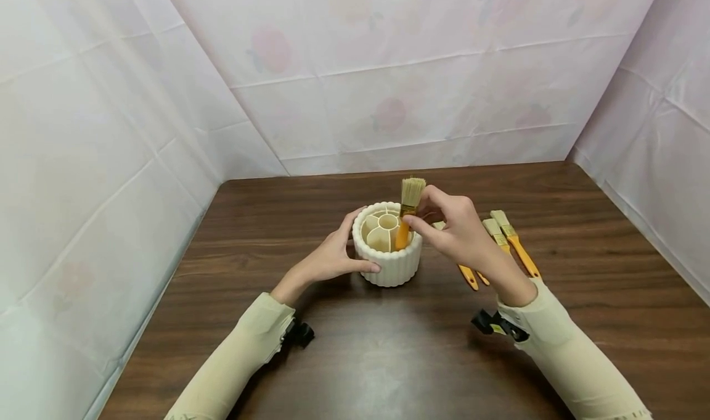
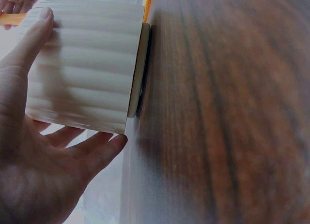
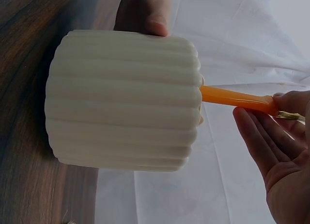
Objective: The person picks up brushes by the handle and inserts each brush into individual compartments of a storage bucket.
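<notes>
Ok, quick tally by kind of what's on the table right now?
Brushes in the holder: 1
Brushes lying on the table: 3
Ribbed cream holder: 1
Total: 5 things, though the right hand may hide more brushes.

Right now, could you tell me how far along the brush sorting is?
Nothing is finished: the right hand is lowering the first brush, handle down, into the ribbed holder, which the left hand steadies. About three brushes on the table remain.

Staged recording booth: wooden table [image 1: 388, 358] enclosed by white fruit-print sheets [image 1: 416, 68].
</notes>
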